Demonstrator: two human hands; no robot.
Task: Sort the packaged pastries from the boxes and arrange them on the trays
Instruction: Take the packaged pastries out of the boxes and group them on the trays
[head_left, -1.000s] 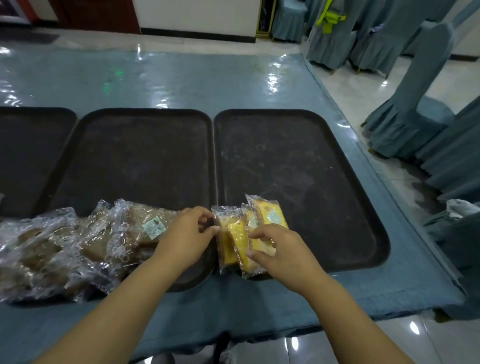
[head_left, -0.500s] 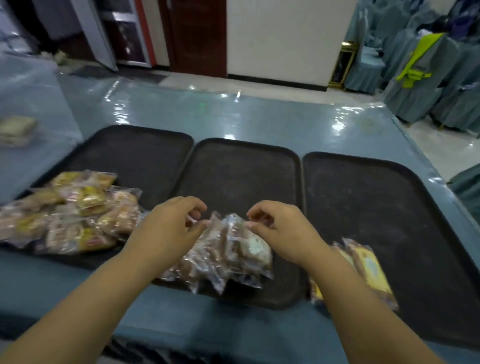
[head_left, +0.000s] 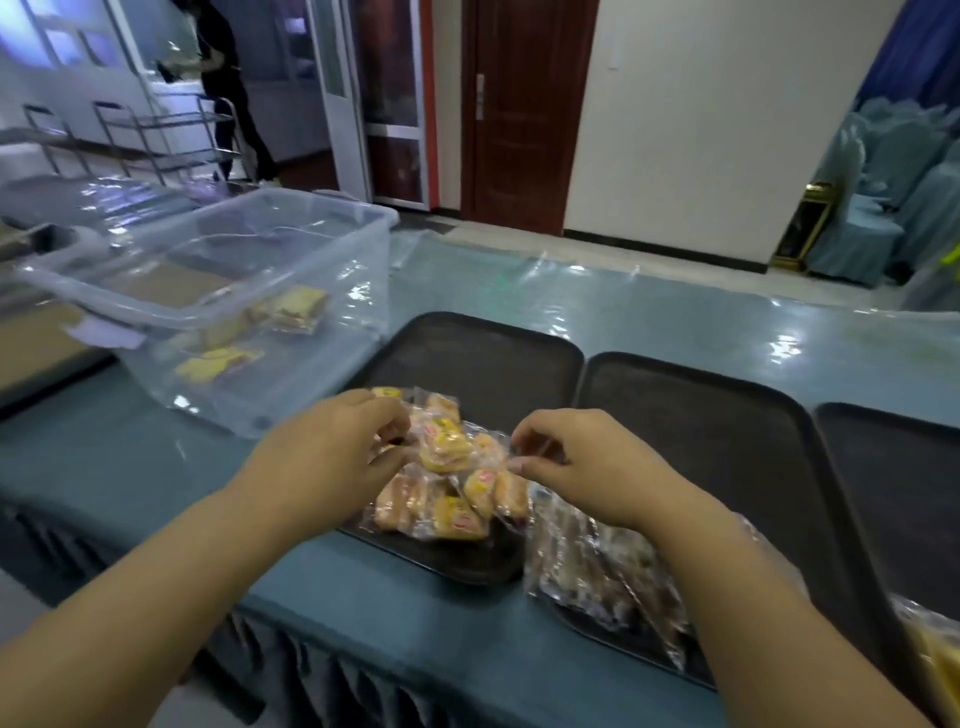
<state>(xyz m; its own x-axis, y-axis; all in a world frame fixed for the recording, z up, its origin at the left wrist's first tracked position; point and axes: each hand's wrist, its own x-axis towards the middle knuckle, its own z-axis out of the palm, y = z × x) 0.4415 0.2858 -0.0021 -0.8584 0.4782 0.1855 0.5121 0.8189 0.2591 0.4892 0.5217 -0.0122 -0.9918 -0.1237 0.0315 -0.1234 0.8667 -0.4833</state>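
The blue-draped table (head_left: 649, 312) fills the view. At ten o'clock from the hands stands a clear plastic box (head_left: 332, 338) with a few packets (head_left: 296, 309) inside. Dark trays lie side by side: the leftmost tray (head_left: 483, 358) at twelve o'clock, the middle tray (head_left: 691, 431) at two. A heap of golden pastries (head_left: 447, 467) sits on the leftmost tray's near end; brown pastries (head_left: 587, 571) lie at its four o'clock. The left hand (head_left: 327, 457) curls its fingers on the heap's nine o'clock side, and the right hand (head_left: 587, 467) pinches a wrapper at its three o'clock edge.
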